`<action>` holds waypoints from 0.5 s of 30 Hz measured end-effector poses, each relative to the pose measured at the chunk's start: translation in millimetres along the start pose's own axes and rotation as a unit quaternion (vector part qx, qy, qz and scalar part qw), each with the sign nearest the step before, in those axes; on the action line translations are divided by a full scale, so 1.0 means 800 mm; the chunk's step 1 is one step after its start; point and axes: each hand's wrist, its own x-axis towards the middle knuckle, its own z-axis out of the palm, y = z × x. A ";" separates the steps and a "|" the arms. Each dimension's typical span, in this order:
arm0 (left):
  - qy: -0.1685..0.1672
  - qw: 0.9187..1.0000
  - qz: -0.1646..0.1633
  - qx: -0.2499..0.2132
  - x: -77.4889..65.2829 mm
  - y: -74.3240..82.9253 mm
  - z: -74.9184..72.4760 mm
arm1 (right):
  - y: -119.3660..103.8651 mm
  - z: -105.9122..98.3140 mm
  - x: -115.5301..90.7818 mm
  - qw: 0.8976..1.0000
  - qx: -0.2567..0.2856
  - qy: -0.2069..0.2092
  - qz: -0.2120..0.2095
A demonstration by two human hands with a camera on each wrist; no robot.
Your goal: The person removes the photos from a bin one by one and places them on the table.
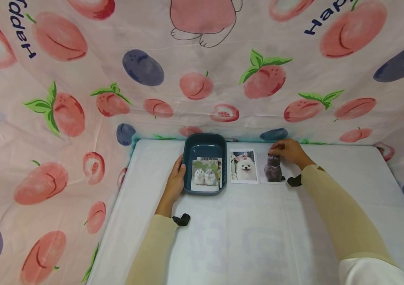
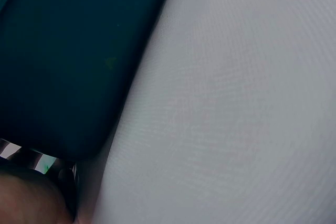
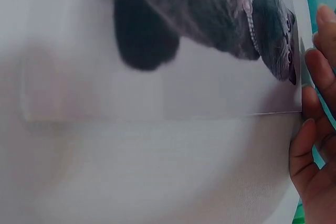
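A dark teal tray (image 1: 204,194) stands near the far edge of the table, with photo cards lying in it. The top photo card (image 1: 204,175) shows two small white-grey rodents. My left hand (image 1: 176,178) grips the tray's left side. Right of the tray a white dog photo card (image 1: 244,166) lies flat. Beside it lies a grey cat photo card (image 1: 272,168). At that card's far edge is my right hand (image 1: 289,152), its fingertips touching the edge in the right wrist view, where the cat card (image 3: 210,85) lies flat.
The white-covered table (image 1: 252,229) meets a hanging cloth (image 1: 223,63) printed with fruit along its back edge. Another side of the cloth (image 1: 52,174) borders the table on the left.
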 end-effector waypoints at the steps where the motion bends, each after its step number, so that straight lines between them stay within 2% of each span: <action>1: -0.001 1.000 0.000 -0.001 0.000 0.000 0.000 | 0.000 0.000 0.000 1.000 -0.001 0.001 0.000; 8: -0.002 1.000 0.000 0.005 -0.001 0.001 0.000 | -0.007 0.002 0.002 1.000 -0.002 0.010 -0.007; 15: -0.002 1.000 0.003 0.000 -0.002 0.001 -0.001 | -0.045 0.013 0.013 0.997 0.044 0.040 -0.056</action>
